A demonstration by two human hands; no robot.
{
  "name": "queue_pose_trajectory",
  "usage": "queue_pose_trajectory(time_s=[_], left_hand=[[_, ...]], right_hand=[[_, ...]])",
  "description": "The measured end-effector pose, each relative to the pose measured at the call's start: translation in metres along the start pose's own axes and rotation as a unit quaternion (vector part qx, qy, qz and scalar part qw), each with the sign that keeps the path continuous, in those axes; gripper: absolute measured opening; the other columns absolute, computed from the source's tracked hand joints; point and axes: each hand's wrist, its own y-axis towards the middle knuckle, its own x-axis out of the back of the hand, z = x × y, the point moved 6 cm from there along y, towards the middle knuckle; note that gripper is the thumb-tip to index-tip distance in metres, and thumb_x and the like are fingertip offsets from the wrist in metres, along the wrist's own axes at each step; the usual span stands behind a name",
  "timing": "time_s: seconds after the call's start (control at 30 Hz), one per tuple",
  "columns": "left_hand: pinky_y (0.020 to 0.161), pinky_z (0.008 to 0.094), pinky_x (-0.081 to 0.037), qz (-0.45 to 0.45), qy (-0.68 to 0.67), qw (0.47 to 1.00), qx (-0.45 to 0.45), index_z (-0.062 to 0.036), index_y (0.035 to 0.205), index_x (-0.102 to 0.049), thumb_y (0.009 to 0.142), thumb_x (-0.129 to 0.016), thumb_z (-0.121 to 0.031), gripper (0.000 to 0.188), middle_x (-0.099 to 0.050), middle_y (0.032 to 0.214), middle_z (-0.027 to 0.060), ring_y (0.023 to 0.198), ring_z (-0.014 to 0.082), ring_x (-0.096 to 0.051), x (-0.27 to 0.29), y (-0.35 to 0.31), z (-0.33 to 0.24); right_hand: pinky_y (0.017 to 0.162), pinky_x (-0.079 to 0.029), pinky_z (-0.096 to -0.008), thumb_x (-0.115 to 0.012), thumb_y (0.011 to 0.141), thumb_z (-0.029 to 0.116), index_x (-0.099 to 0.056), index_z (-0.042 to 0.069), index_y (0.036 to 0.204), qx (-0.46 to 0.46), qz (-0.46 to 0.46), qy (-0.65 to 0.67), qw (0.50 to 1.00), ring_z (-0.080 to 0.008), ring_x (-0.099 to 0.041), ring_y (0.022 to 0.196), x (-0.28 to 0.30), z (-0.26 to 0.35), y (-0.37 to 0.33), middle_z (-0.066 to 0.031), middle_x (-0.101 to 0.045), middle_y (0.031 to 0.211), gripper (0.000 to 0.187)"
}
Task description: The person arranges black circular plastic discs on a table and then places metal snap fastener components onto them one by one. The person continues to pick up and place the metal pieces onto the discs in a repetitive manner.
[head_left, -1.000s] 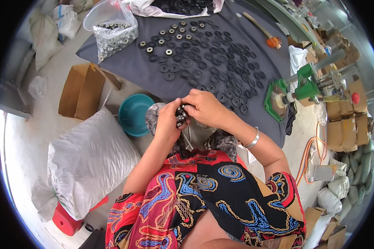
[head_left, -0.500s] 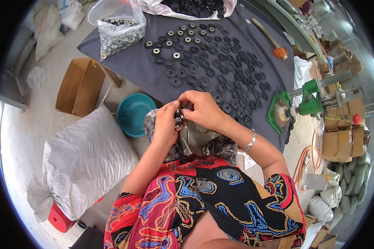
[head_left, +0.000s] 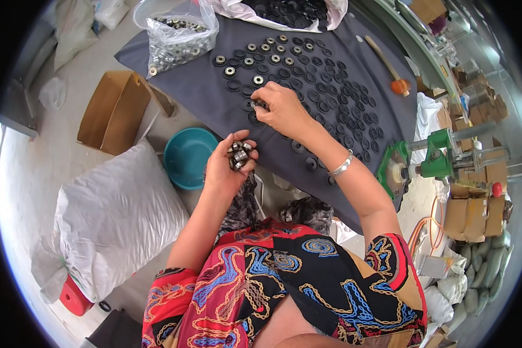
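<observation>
Several small metal ball bearings (head_left: 239, 155) lie in the cupped palm of my left hand (head_left: 224, 173), just beyond the table's near edge. My right hand (head_left: 285, 111) is over the tabletop, its fingertips pinching a ball bearing (head_left: 260, 104) among the black ring-shaped wheels (head_left: 317, 96). These wheels lie flat in loose rows across the dark cloth. Some at the far left have a shiny bearing (head_left: 258, 80) in the middle; the others show plain black centres. My right fingers partly hide the wheels beneath them.
A clear bag of bearings (head_left: 177, 43) stands at the table's far left, beside a white sack of black wheels (head_left: 284, 14). A mallet (head_left: 391, 69) and a green hand press (head_left: 414, 159) are on the right. Left are a teal basin (head_left: 185, 159), a carton (head_left: 111, 113) and a stuffed white sack (head_left: 119, 214).
My right hand has left my left hand and reached forward over the wheels with a bearing. My left hand has turned palm up, showing the bearings in it.
</observation>
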Motion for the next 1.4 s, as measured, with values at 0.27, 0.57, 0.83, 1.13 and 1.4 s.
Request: queue_pose_trajectory(time_s=[0.27, 0.57, 0.83, 1.13, 1.4], left_hand=[[0.045, 0.0263, -0.037, 0.052, -0.029, 0.998, 0.013, 0.0012, 0.11, -0.054, 0.099, -0.042, -0.028, 0.034, -0.058, 0.091, 0.016, 0.072, 0.0256, -0.057, 0.01, 0.005, -0.004], [0.046, 0.0272, -0.037, 0.055, -0.052, 0.997, 0.01, 0.0025, 0.109, -0.054, 0.099, -0.041, -0.028, 0.034, -0.059, 0.09, 0.0172, 0.071, 0.0266, -0.058, 0.01, 0.005, -0.006], [0.046, 0.0288, -0.037, 0.072, -0.055, 0.996, 0.007, 0.0027, 0.112, -0.054, 0.1, -0.037, -0.035, 0.043, -0.06, 0.089, 0.0173, 0.072, 0.0273, -0.059, 0.008, 0.004, -0.005], [0.041, 0.0268, -0.034, 0.06, 0.008, 0.998, 0.005, 0.0018, 0.111, -0.055, 0.1, -0.025, -0.05, 0.06, -0.06, 0.083, 0.0166, 0.066, 0.0275, -0.057, -0.004, 0.0, -0.002], [0.048, 0.0311, -0.041, -0.054, 0.127, 0.99, 0.004, -0.0118, 0.102, -0.056, 0.094, -0.037, -0.059, 0.052, -0.061, 0.092, 0.004, 0.081, 0.0179, -0.061, -0.008, -0.009, 0.005]], right_hand=[[0.069, -0.05, -0.0386, -0.064, 0.075, 0.008, -0.066, -0.001, 0.092, 0.01, 0.054, -0.062, 0.997, -0.0312, -0.061, 0.074, -0.024, -0.01, 0.012, -0.0137, -0.059, 0.083, 0.019], [0.069, -0.049, -0.0405, -0.064, 0.076, 0.009, -0.066, 0.0, 0.091, 0.021, 0.055, -0.08, 0.995, -0.0329, -0.061, 0.076, -0.029, -0.009, 0.02, -0.0138, -0.059, 0.083, 0.018], [0.068, -0.05, -0.0426, -0.062, 0.076, 0.008, -0.063, -0.001, 0.081, 0.033, 0.083, -0.131, 0.987, -0.0343, -0.061, 0.075, -0.031, -0.005, 0.022, -0.0156, -0.057, 0.082, 0.01], [0.071, -0.05, -0.042, -0.063, 0.077, 0.011, -0.061, 0.0, 0.077, 0.039, 0.075, -0.175, 0.981, -0.0326, -0.059, 0.081, -0.028, 0.004, 0.018, -0.0145, -0.058, 0.084, 0.011], [0.068, -0.049, -0.0372, -0.062, 0.077, 0.014, -0.06, 0.002, 0.081, 0.123, 0.065, -0.106, 0.985, -0.027, -0.056, 0.079, -0.02, 0.085, -0.044, -0.0104, -0.053, 0.08, 0.012]])
